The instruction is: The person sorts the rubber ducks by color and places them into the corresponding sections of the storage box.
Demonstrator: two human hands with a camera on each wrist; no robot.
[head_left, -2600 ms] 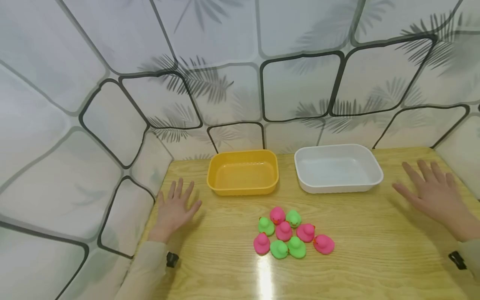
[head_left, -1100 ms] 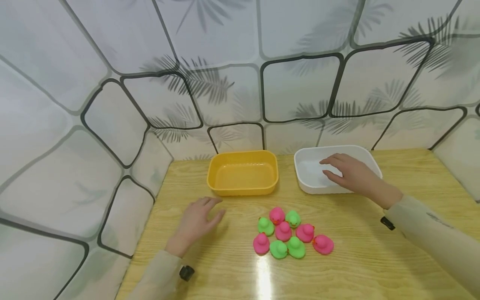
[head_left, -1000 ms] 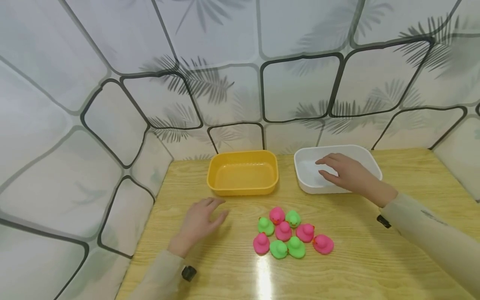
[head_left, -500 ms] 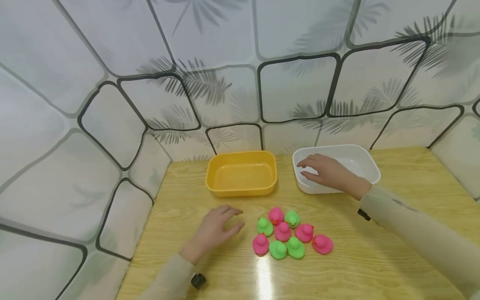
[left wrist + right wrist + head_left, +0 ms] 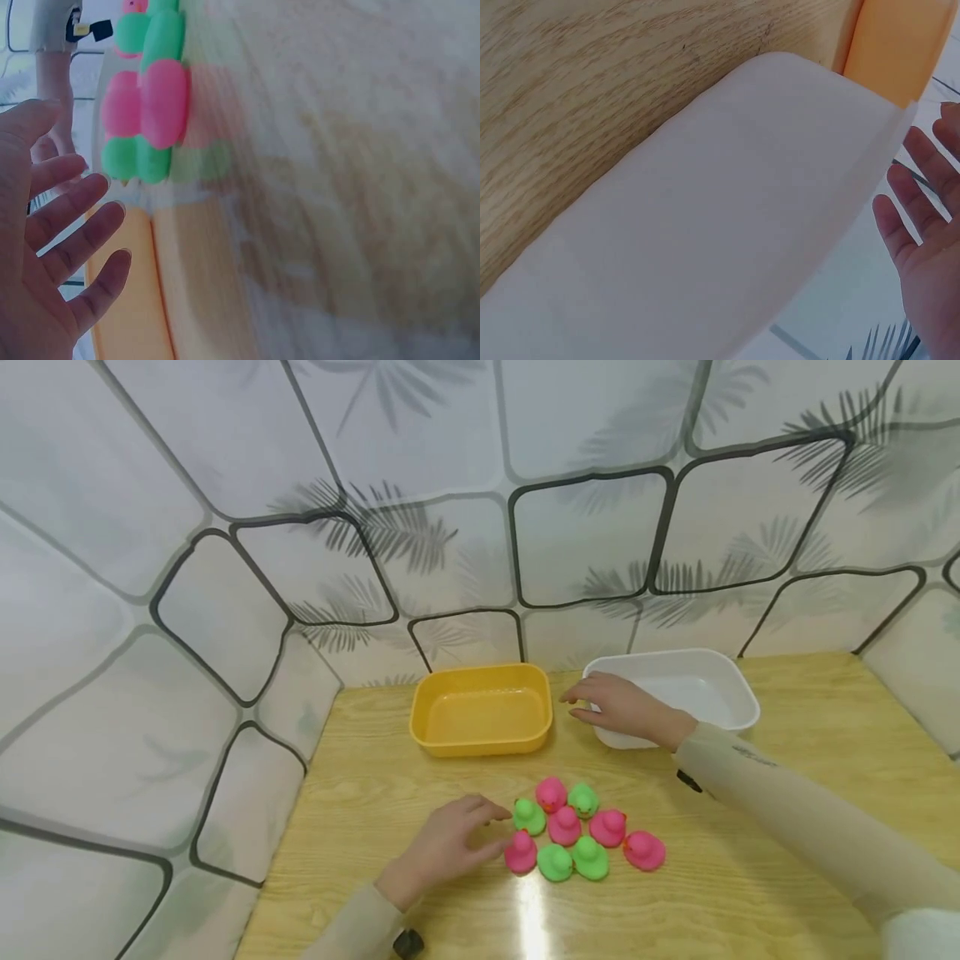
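Observation:
My left hand hovers at the left end of a cluster of pink and green toy ducks, its fingers relaxed and holding nothing. Nearest to its fingertips are a green duck and a pink duck. In the left wrist view the fingers of the left hand are spread, apart from the ducks. My right hand is over the left end of a white tray, holding nothing, with fingertips past its left rim. A yellow tray stands left of the white one.
Other ducks, such as a pink duck at the right end, lie on the wooden table in front of the trays. Behind the trays rises a wall with a stone and leaf pattern.
My left hand has moved right and nearer, up to the ducks. My right hand swept left from the table's right side across the white tray. Ducks and trays have stayed put.

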